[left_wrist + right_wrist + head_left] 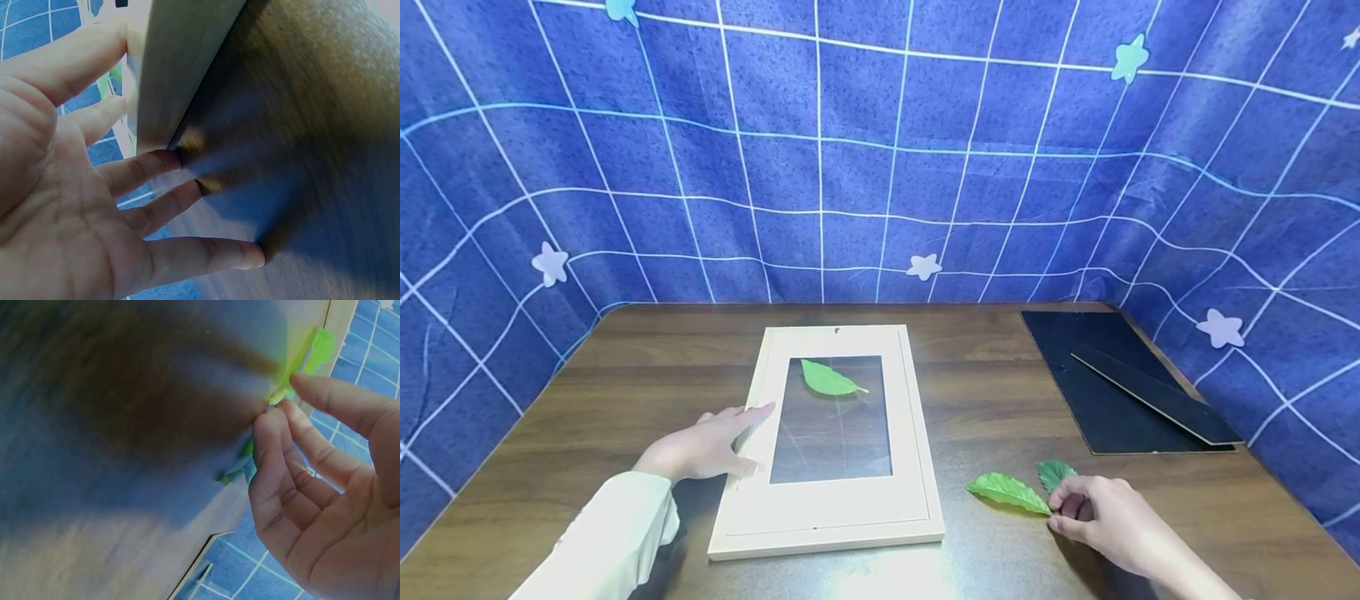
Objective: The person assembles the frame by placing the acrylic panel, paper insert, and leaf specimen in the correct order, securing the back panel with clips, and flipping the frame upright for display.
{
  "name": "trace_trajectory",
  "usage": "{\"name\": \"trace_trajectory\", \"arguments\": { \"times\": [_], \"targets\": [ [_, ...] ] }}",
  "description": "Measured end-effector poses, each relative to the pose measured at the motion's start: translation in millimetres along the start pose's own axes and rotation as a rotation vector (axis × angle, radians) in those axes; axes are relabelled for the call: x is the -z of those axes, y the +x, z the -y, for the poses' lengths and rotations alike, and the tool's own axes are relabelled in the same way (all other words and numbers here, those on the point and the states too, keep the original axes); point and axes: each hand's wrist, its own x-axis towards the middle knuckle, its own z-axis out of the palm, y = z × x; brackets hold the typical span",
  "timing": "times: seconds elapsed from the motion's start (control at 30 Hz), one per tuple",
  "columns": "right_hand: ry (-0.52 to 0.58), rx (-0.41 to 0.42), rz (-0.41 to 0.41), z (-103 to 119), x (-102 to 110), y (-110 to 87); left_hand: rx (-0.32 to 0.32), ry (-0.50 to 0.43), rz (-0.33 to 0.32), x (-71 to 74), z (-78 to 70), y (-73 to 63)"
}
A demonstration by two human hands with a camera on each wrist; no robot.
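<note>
A pale wooden picture frame [917, 467] lies flat on the table, its middle a clear pane [831, 442]. On the pane's upper part rests a green leaf [829, 381]. My left hand [700, 446] spreads its fingers at the frame's left side; in the left wrist view some fingertips reach the tabletop beside the frame edge. To the right of the frame, my right hand [1108, 517] pinches the stem end of a light green leaf [1009, 490] between thumb and finger. A darker green leaf [1055, 473] lies just behind those fingers, partly hidden.
A black backing board [1060, 350] lies at the table's right side, with a narrow black strip [1157, 396] slanted across it. The brown wooden table [985, 367] meets a blue gridded cloth [865, 183] with stars at the back and sides.
</note>
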Motion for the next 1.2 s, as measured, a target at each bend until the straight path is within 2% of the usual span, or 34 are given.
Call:
{"name": "trace_trajectory", "arguments": {
  "times": [0.1,0.43,0.57,0.7,0.83,1.0,1.2],
  "targets": [
    [0.006,0.008,-0.002,0,-2,-0.3,-0.004,-0.004,0.001,-0.3,0.5,0.5],
    [-0.109,0.049,-0.079,7,-8,4.0,-0.013,-0.014,-0.003,-1.0,0.7,1.2],
    [-0.098,0.062,-0.085,8,-8,5.7,-0.021,-0.016,-0.005,-1.6,1.9,1.2],
    [-0.029,0.089,-0.075,8,-5,8.7,-0.032,-0.026,-0.009,-1.7,3.0,0.9],
    [0.125,0.099,-0.026,7,-1,12.4,-0.03,-0.029,-0.01,-2.0,3.1,0.6],
    [0.305,0.001,0.055,7,2,17.7,-0.021,-0.026,-0.012,-1.9,2.1,0.2],
    [0.358,-0.105,0.028,10,3,22.6,-0.021,-0.031,-0.013,-1.6,0.5,-0.5]
  ]
}}
